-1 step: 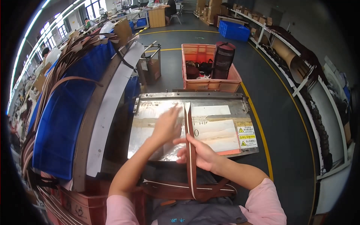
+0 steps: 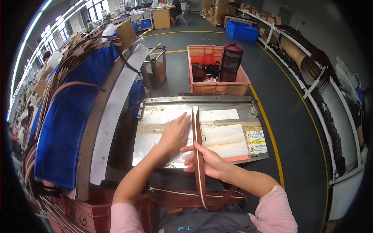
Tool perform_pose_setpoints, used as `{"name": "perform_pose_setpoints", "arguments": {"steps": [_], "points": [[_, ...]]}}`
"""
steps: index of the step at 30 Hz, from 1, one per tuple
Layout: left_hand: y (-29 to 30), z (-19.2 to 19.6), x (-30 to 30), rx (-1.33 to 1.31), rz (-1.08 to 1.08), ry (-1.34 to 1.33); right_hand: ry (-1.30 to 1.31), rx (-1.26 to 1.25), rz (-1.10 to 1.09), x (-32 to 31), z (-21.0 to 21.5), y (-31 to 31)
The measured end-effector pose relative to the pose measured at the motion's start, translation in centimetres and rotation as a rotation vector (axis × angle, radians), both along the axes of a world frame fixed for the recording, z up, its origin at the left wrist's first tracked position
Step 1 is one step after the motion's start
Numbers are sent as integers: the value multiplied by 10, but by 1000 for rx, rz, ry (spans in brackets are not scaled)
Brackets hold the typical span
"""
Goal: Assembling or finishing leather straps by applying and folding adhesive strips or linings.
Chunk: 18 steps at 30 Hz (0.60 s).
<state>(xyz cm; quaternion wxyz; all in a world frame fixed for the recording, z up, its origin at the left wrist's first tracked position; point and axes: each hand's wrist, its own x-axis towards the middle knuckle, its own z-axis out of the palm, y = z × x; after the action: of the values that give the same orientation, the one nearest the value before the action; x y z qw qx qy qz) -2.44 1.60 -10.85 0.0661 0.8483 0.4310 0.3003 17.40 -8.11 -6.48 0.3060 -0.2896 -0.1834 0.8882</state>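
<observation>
Just 1 brown leather strap (image 2: 196, 134) pinched in right hand (image 2: 208, 161) fingers; left hand (image 2: 175, 134) fingers flat, together on 1 metal plate (image 2: 155, 116)

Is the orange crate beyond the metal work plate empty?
No: the orange crate holds a dark cylindrical roll standing upright, plus dark bundled items on its left side.
</observation>
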Motion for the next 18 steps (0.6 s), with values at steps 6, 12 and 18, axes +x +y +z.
{"name": "perform_pose_setpoints", "arguments": {"steps": [6,12,18], "points": [[32,26,29,6,-78,-78,-12,28,108,19,-4,15],[54,26,24,-64,-159,31,-974,667,380,69,53,49],[72,25,67,-138,-219,10,-1327,1748,-315,89,-5,142]]}}
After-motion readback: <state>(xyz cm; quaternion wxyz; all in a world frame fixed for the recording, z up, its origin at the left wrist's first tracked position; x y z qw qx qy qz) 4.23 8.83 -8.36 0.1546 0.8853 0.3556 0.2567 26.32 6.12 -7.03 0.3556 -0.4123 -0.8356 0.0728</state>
